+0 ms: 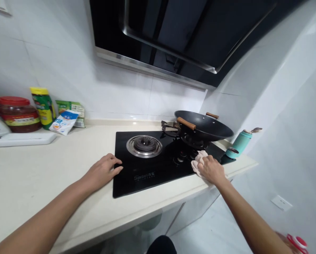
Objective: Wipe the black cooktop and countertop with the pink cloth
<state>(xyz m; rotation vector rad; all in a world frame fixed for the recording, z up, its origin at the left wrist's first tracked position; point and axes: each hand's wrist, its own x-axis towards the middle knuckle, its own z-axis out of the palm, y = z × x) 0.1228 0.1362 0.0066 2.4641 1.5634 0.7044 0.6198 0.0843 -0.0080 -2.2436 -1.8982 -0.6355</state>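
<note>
Here's the stove (158, 173), stretching rightward from the left hand (103, 172), thumb and fingers apart at its edge; the wok (208, 127) sits just beyond the right hand (212, 169), which grips the cloth (197, 163), bunched beneath its fingers.

"Sian…" lettering (144, 176) on black cooktop (160, 167), "低" on white-and-blue packet (64, 122), unreadable label (22, 120) on red-lidded jar (17, 107).
</note>
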